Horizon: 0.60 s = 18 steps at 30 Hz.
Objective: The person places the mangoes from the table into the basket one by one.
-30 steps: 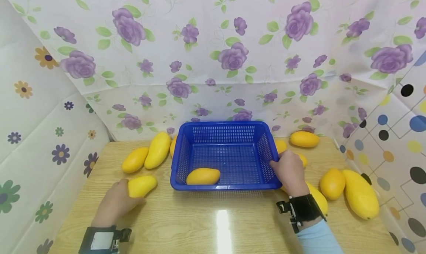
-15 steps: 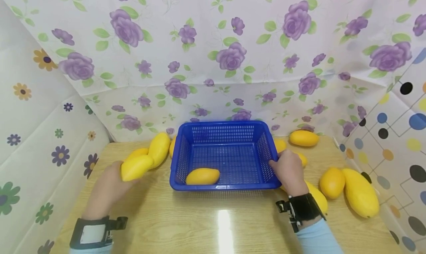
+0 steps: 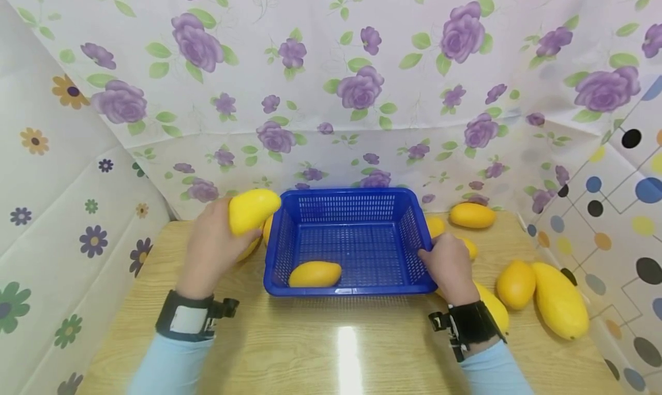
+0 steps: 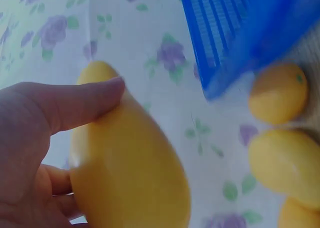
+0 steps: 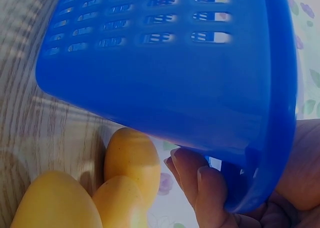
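My left hand (image 3: 211,242) grips a yellow mango (image 3: 251,210), lifted over the table beside the basket's left rim. In the left wrist view the thumb lies across the narrow end of that mango (image 4: 130,163) and the fingers wrap behind it. A blue plastic basket (image 3: 351,291) with slotted walls stands at the centre back. One orange-yellow mango (image 3: 315,274) lies in its front left corner. My right hand (image 3: 452,267) holds the basket's right rim; in the right wrist view the curled fingers (image 5: 210,193) are under the lip of the basket (image 5: 165,88).
Several mangoes lie right of the basket, among them a large yellow one (image 3: 561,300), a rounder one (image 3: 517,284) and one at the back (image 3: 472,215). More lie left of the basket, partly hidden by my left hand. A flowered sheet (image 3: 331,96) hangs close behind the basket.
My left hand has lifted the yellow mango from the table at left and carried it up and right to the basket's left rim. The right hand and basket stay put.
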Available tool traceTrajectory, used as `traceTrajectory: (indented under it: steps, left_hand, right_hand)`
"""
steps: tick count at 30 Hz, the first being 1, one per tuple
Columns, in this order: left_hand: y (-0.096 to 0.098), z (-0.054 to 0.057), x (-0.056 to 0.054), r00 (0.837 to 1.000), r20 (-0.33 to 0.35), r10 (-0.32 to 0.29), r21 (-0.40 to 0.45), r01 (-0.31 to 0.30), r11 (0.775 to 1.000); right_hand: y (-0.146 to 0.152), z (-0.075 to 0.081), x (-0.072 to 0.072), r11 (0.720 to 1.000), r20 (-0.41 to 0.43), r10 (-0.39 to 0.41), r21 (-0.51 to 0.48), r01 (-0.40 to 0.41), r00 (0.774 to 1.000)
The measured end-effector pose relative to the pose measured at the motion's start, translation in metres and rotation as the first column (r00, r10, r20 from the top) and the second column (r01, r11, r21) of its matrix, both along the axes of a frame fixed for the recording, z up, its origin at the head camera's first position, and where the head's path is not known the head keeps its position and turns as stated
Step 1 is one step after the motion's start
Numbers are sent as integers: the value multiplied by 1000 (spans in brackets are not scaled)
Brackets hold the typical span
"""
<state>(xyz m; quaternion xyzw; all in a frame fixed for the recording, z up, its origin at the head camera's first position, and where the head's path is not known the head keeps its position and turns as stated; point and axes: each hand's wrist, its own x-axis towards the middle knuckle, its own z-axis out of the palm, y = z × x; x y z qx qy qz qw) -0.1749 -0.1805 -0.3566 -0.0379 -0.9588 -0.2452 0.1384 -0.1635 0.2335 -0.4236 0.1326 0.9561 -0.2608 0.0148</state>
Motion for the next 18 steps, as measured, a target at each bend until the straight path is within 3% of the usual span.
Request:
traceTrajectory:
  steps: [9, 18]
  left_hand:
    - [41, 8, -20, 996, -48, -75, 107, 80, 991]
    - [73, 3, -35, 989, 3, -150, 68, 150, 986]
  right_hand:
    - [-1, 0, 0, 1000, 11, -3, -4, 3, 1000]
    - [0, 1, 0, 1000, 17, -6, 11, 6, 1000]
